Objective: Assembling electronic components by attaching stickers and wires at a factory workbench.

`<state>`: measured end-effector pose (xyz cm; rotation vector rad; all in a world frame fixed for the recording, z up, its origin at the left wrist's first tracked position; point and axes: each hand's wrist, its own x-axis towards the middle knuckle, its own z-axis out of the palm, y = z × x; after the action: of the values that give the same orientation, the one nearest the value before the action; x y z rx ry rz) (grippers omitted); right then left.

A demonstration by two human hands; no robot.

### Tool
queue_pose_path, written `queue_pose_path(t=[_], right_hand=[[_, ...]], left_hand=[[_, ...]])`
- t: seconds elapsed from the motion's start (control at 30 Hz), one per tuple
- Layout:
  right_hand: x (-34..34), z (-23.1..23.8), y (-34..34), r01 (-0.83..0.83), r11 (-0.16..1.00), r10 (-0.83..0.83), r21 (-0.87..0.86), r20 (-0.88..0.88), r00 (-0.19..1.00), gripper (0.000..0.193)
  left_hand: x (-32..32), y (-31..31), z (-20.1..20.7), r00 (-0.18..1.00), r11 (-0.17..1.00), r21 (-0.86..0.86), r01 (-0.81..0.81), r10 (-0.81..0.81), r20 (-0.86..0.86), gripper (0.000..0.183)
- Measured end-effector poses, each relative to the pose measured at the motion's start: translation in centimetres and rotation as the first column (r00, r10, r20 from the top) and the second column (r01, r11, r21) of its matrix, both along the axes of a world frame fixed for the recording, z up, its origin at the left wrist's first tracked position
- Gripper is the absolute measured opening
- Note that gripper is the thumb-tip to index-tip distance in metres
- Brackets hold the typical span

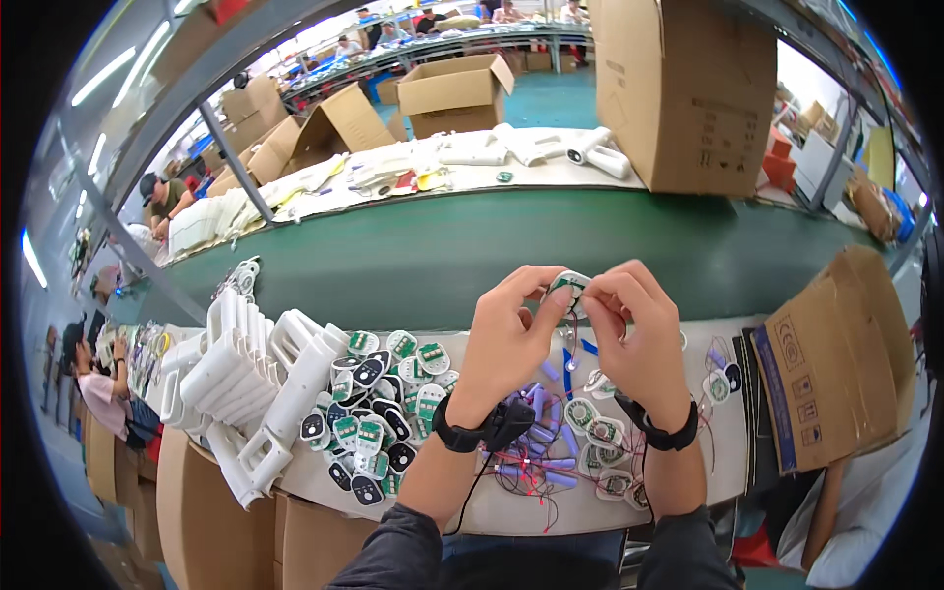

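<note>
Above the near edge of the green belt, my left hand [509, 332] and my right hand [639, 329] pinch a small white oval cover with a green circuit board [567, 282] between them. Thin wires hang down from it. Below my hands lie several purple cylindrical batteries [539, 433] with red and black leads. Round white parts with wire coils [604, 431] sit near my right wrist. Left of my left forearm spreads a pile of oval covers with circuit boards [372, 433], some showing their black faces. My fingertips hide part of the held piece.
White handle-shaped plastic housings [231, 369] are stacked at the left. A green conveyor belt [413, 258] runs across, with more white housings [472, 147] beyond. Cardboard boxes stand at the far right [683, 98] and near right [836, 354]. Other people work farther off.
</note>
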<state>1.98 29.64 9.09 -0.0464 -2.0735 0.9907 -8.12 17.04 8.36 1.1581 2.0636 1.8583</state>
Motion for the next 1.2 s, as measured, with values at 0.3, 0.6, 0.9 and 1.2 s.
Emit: queue_pose_path(t=[0.3,0.6,0.9,1.2], right_hand=[[-0.3,0.6,0.9,-0.021,0.996,0.017,-0.081,-0.038,0.999,0.012],[0.0,0.2,1.0,-0.150,0.985,0.156,-0.086,0.070,0.985,0.012],[-0.4,-0.1,0.7,-0.238,0.911,0.234,-0.338,-0.051,0.971,0.011],[2.1,-0.5,1.8,-0.191,0.944,0.197,-0.269,-0.006,0.980,0.008]], left_hand=[[-0.5,-0.9,1.4,0.999,0.997,0.070,0.037,-0.038,0.024,0.022],[-0.8,-1.0,1.0,0.998,0.984,0.176,0.037,-0.047,0.052,0.023],[-0.7,-1.6,1.6,0.990,0.970,0.212,0.121,-0.132,0.042,0.032],[0.3,-0.7,1.5,0.977,0.880,0.433,0.195,-0.213,-0.006,0.033]])
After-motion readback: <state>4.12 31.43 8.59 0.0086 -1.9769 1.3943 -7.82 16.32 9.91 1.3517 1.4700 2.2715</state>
